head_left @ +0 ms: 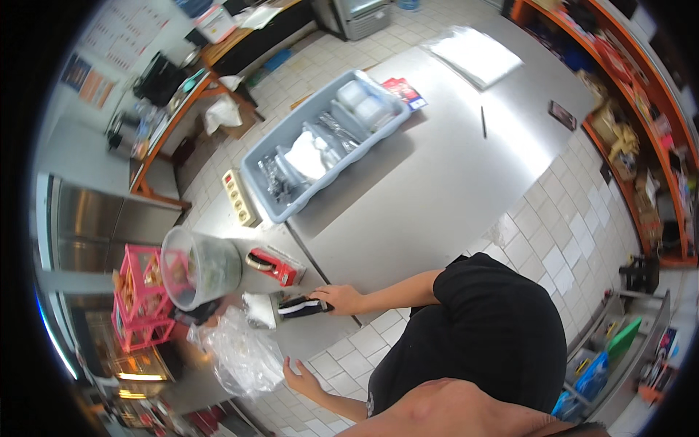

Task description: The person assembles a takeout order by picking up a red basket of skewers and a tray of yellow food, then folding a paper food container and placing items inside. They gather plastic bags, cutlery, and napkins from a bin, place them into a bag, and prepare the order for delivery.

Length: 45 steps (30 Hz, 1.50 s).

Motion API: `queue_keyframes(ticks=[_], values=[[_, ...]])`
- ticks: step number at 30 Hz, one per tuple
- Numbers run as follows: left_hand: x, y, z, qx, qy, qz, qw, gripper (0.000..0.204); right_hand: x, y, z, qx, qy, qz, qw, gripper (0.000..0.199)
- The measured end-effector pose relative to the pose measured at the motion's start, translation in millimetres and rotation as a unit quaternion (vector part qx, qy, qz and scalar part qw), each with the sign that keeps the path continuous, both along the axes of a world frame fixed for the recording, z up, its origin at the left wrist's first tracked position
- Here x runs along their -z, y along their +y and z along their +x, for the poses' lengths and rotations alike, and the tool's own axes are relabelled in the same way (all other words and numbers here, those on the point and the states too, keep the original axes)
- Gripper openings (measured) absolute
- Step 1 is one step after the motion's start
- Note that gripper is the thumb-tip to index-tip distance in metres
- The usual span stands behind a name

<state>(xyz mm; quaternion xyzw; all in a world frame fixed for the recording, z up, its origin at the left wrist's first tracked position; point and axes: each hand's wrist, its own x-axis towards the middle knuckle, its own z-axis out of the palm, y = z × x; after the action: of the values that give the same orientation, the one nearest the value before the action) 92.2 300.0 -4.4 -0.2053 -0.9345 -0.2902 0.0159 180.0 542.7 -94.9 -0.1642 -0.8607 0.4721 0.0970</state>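
My right hand point(338, 298) is closed around the end of a black stapler-like tool point(300, 308) with a pale stripe, low over the steel table. Its exact kind is hard to make out. Just beyond it lies a small white packet point(260, 310). A red box point(277, 266) with a black and pale shape on its side lies farther off. My left hand point(302, 380) hangs by the table edge, fingers apart and holding nothing. Beside it, a crumpled clear plastic bag point(244, 353) spreads over the table edge.
A clear tub point(207, 266) and a pink basket point(143, 297) stand on the left. A grey divided bin point(263, 156) of utensils and containers sits beside a power strip point(239, 198). White sheets point(477, 57), a pen point(483, 122) and a phone point(562, 115) lie farther along the table point(408, 211).
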Motion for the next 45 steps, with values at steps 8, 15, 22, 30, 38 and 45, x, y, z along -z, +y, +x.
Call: queue_keyframes(ticks=[8,15,22,30,38,45], values=[[45.5,132.2,59.5,-0.027,-0.002,0.151,0.988,0.077,25.0,110.0,123.6,0.142,-0.029,-0.035,0.989,0.067],[126.0,199.3,81.4,-0.168,0.111,0.169,0.965,0.106,28.8,279.4,318.4,0.548,-0.013,0.171,0.819,0.032],[130.4,193.7,61.3,-0.27,0.138,0.081,0.95,0.104,54.1,388.1,340.0,0.446,-0.113,0.233,0.857,0.059],[113.5,172.2,68.9,-0.262,0.11,0.091,0.954,0.11,36.1,154.4,218.0,-0.278,-0.014,0.12,0.953,0.059],[80.4,116.2,132.7,-0.202,0.078,0.081,0.973,0.087,75.6,332.9,191.5,0.224,0.004,0.25,0.942,0.068],[92.0,115.3,177.8,-0.205,0.012,0.081,0.975,0.081,47.5,171.7,79.7,-0.178,0.016,0.15,0.972,0.062]])
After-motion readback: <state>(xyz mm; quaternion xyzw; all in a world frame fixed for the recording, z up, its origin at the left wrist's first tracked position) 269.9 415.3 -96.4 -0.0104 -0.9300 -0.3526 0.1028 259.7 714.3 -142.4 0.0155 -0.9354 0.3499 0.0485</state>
